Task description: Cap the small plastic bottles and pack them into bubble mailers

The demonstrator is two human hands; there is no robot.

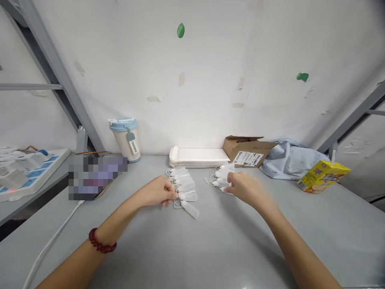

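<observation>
Small translucent plastic squeeze bottles [190, 209] with narrow white tips and thin looped strips lie on the grey table in two overlapping groups. At the left group, the thumb and fingers of my left hand [159, 192] are pinched at the tip of a bottle [188, 196] near the front of the row. The frontmost bottle lies slanted beside it. My right hand [244, 186] is closed at the near end of the right group [223, 172], fingertips on a bottle [223, 188] whose body they partly cover.
A stack of flat white packs [200, 157] and an opened cardboard box [248, 152] stand against the wall. Left are a lidded cup [128, 140], a blurred-out phone [99, 178] with cable [54, 239], and a power strip [36, 174]. Right are cloth [291, 158] and a yellow carton [323, 176].
</observation>
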